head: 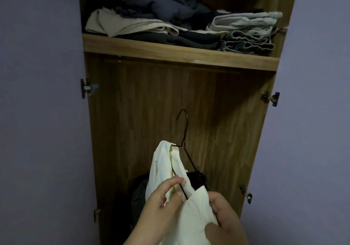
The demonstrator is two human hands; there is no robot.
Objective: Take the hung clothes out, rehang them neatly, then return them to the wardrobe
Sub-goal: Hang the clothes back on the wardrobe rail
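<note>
Left hand [161, 205] grip: fingers pinch cream garment [166, 171] near wire of black hanger [184, 150]. Right hand [225, 214] grip: fingers curl around lower fold of same cloth. Garment hangs bunched on one hanger arm, held in front of open wardrobe [246, 131], below shelf [170, 53]. Cloth looks light, soft, limp; probably slides off thin wire easily. Better hold: hanger neck under hook, then spread shoulders over both arms.

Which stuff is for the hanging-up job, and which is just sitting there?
For the job:
- cream garment
- black wire hanger
- left hand and right hand, both gripping the garment
- wardrobe rail

Just lying about:
- folded clothes on the top shelf
- dark bundle on the wardrobe floor
</note>
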